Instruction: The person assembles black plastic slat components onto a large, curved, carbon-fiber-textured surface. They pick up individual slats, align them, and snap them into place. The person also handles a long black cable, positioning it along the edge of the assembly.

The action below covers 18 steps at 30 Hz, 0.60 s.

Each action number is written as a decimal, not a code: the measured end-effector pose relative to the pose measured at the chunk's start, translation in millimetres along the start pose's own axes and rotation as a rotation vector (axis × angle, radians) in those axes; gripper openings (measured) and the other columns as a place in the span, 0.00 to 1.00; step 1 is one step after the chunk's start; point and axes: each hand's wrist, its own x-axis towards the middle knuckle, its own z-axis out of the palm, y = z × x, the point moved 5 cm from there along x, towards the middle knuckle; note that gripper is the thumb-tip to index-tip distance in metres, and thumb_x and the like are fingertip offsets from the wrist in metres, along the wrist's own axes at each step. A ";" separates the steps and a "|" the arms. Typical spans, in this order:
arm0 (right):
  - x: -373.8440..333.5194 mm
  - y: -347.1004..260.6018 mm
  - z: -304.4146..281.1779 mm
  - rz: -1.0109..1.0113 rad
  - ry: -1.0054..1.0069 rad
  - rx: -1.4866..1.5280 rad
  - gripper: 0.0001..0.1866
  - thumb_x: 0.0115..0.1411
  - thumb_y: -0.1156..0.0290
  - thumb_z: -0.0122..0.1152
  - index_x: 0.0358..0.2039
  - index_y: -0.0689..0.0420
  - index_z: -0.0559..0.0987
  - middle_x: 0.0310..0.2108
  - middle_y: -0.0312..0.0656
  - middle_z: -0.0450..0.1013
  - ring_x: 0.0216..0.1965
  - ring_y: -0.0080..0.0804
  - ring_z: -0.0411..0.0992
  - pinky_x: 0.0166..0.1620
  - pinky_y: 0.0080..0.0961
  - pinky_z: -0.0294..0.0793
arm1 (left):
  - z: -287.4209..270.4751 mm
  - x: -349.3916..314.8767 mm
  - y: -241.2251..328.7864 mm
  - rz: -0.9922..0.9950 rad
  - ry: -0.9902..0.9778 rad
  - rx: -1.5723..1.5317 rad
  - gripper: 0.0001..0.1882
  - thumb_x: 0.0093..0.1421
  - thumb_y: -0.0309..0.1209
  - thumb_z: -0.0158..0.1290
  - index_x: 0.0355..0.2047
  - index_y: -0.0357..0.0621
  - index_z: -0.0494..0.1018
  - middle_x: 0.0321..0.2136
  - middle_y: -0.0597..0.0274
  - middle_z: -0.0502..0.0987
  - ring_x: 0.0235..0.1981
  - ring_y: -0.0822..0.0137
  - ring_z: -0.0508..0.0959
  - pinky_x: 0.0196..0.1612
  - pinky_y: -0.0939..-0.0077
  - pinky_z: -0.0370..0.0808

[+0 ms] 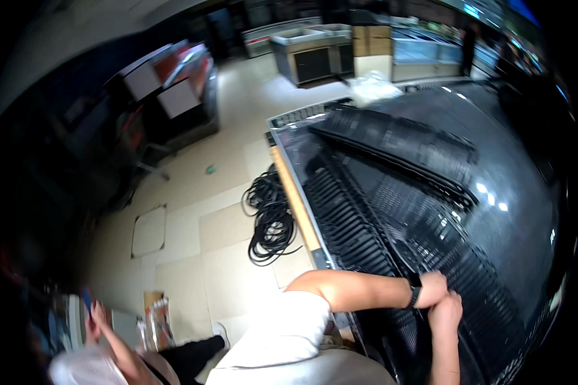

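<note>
My left hand (pixel 432 289), with a black band (pixel 416 296) at its wrist, is closed in front of me. My right hand (pixel 446 312) is closed too and touches it from the near side. What the fingers hold, if anything, is hidden. Both hands are over black slatted panels (pixel 350 221) in a wide, shallow case with a pale metal rim (pixel 297 196). A narrow black strip (pixel 406 255) reaches toward my hands from beyond. Farther off, a long black ribbed piece (pixel 398 138) is laid at an angle over the panels.
Coiled black hose or cable (pixel 273 221) lies on the tiled floor (pixel 228 282) beside the case. A glossy dark curved surface (pixel 504 160) borders the panels on the right. At lower left another person (pixel 109 359) holds a blue object (pixel 87 298). Counters (pixel 311 54) stand at the back.
</note>
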 end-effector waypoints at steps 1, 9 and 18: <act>2.7 -1.7 2.0 -0.026 -0.022 0.009 0.03 0.43 0.76 0.57 0.21 0.62 0.77 0.24 0.50 0.71 0.30 0.50 0.69 0.36 0.41 0.69 | 6.9 5.7 -0.2 0.030 -0.042 0.033 0.08 0.48 0.31 0.49 0.22 0.44 0.77 0.26 0.52 0.77 0.33 0.53 0.76 0.39 0.64 0.71; 2.0 1.6 3.6 -0.090 -0.053 -0.076 0.07 0.45 0.70 0.58 0.22 0.60 0.78 0.24 0.50 0.73 0.30 0.48 0.71 0.35 0.39 0.71 | 60.8 40.2 -20.6 0.088 -0.168 0.075 0.11 0.45 0.39 0.53 0.20 0.46 0.78 0.26 0.56 0.79 0.33 0.57 0.77 0.41 0.64 0.70; 0.9 -20.3 -9.1 -0.264 -0.097 -0.317 0.15 0.49 0.57 0.58 0.25 0.57 0.78 0.21 0.47 0.74 0.25 0.43 0.74 0.31 0.36 0.74 | 82.3 35.3 -51.1 -0.003 0.102 0.319 0.09 0.49 0.39 0.51 0.22 0.53 0.79 0.27 0.61 0.79 0.31 0.60 0.77 0.47 0.50 0.64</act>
